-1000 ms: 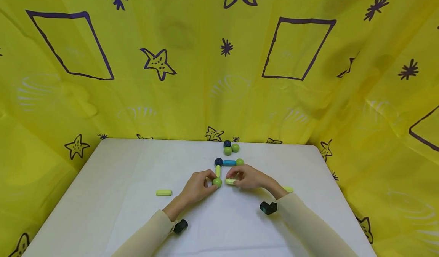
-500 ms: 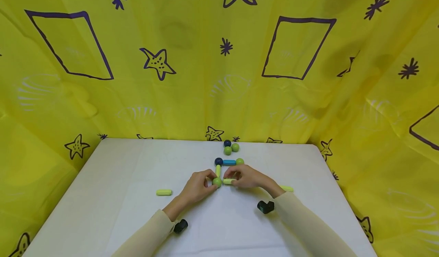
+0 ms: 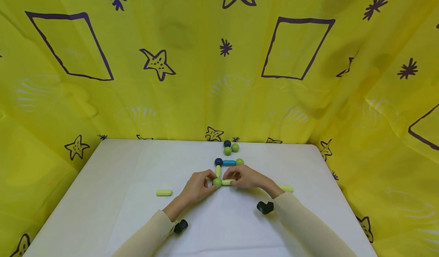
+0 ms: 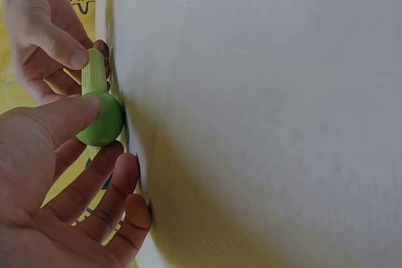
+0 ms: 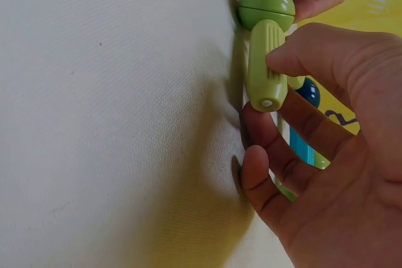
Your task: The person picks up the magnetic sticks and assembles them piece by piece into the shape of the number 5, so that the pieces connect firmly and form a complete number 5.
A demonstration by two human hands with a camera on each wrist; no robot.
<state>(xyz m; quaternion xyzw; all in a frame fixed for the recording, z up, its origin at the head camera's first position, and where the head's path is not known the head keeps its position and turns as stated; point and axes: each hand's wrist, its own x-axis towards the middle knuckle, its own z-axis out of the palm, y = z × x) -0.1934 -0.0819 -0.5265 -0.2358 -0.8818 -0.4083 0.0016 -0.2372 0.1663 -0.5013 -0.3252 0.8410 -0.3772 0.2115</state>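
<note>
Yellow curtain (image 3: 192,97) is hanging beyond my fingers, and a white tabletop (image 3: 103,219) is spreading beneath them. My left hand (image 3: 196,187) is pinching a green ball (image 4: 103,123) between thumb and fingertips; my right hand (image 3: 250,177) is gripping a pale green rod (image 5: 264,76), whose far end is apparently touching that ball. Just beyond my left fingertips, a second pale rod (image 3: 218,170) is running from the ball to a navy ball (image 3: 218,162), and a blue rod (image 3: 229,162) is stretching rightward from there to a far green ball (image 3: 239,160), partly hidden behind my right fingers. I'm judging this contact to be the weak point: if my right thumb is pressing off-centre, the rod could be skidding off the ball's curve. Pushing too hard could be rolling the ball within my left pinch, twisting the row apart. Careless right knuckles could be nudging the far green ball loose.
</note>
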